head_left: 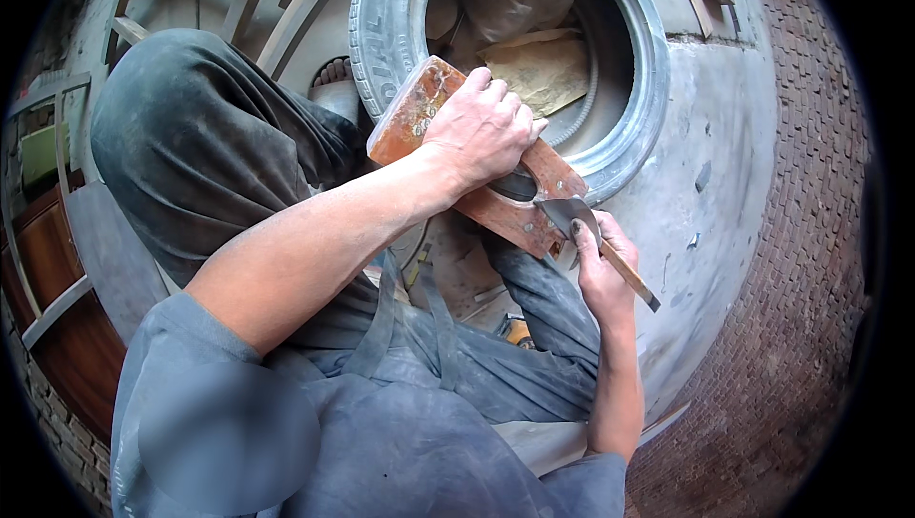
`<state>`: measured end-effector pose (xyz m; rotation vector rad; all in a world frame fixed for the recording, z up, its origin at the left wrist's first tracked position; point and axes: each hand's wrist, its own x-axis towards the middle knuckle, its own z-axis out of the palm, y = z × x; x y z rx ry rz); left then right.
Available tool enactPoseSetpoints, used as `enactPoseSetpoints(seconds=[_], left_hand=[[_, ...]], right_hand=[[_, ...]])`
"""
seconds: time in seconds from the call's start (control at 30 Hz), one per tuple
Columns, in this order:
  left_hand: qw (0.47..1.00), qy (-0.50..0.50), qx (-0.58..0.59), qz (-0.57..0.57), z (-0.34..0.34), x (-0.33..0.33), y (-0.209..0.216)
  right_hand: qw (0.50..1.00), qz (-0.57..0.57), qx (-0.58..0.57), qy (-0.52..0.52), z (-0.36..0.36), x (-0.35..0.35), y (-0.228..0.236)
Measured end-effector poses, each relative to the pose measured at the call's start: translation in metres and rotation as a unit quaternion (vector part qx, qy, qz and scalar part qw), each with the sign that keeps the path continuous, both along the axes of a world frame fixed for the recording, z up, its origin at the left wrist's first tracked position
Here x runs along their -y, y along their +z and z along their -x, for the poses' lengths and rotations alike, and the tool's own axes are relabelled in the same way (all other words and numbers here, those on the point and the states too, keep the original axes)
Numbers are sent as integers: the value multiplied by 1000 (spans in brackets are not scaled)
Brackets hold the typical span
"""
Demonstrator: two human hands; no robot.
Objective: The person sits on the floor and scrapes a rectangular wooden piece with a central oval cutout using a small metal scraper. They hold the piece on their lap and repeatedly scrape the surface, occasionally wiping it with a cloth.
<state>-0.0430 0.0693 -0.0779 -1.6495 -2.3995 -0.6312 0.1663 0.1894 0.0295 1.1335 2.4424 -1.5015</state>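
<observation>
While the left hand (pixel 481 127) is clamped around a reddish-brown, flat wooden piece with a wide block end and a cutout (pixel 500 215), the right hand (pixel 605 275) grips a wooden-handled scraping tool with a flat grey metal blade (pixel 628 273), its blade against the piece's lower-right end. Piece sits above the lap, overlapping the near rim of a dusty grey rubber tire (pixel 653 70); contact there unclear. Tire serves as container: crumpled translucent plastic bag (pixel 519 3), yellow-brown creased sheet (pixel 538 70) inside. Large lettering on tire's left sidewall.
</observation>
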Motion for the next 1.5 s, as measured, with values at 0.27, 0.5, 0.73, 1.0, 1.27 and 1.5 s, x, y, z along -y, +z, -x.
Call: enactPoseSetpoints(seconds=[0.27, 0.5, 0.73, 1.0, 1.27, 1.5], left_hand=[[999, -6, 12, 48, 0, 3, 1], [1000, -1, 0, 0, -2, 0, -1], [999, -12, 18, 29, -2, 3, 2], [1000, -3, 17, 20, -1, 2, 2], [1000, -3, 15, 19, -2, 4, 2], [1000, -9, 21, 17, 0, 3, 3]], right_hand=[[997, -75, -22, 26, 1, 9, -8], [999, -38, -21, 8, -5, 3, -11], [997, -68, -24, 24, -2, 8, -4], [997, -68, -21, -17, -8, 15, -10], [959, -271, -85, 11, -10, 84, -15], [930, -347, -112, 46, -11, 100, -34]])
